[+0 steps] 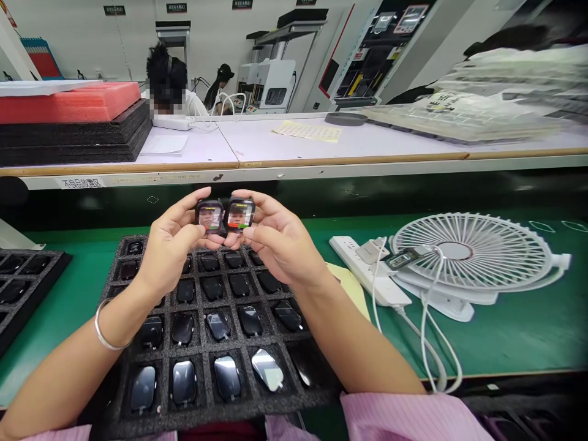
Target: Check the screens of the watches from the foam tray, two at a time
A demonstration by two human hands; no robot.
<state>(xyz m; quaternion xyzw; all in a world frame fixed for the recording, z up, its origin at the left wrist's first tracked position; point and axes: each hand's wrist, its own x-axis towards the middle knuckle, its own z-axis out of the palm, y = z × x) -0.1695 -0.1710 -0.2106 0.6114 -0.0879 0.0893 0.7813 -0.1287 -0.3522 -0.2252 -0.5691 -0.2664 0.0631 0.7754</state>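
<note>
My left hand pinches a small black smartwatch body with a lit screen, held up above a black foam tray. Beside it my right hand grips a second lit watch body, and the two units touch side by side. The tray below holds several dark watch bodies in square pockets, screens up. A silver bangle circles my left wrist.
A white fan lies flat on the green mat at right, with a white power strip and cables. Another black tray sits at left. A raised shelf carries foam stacks and plastic trays. Two people sit beyond it.
</note>
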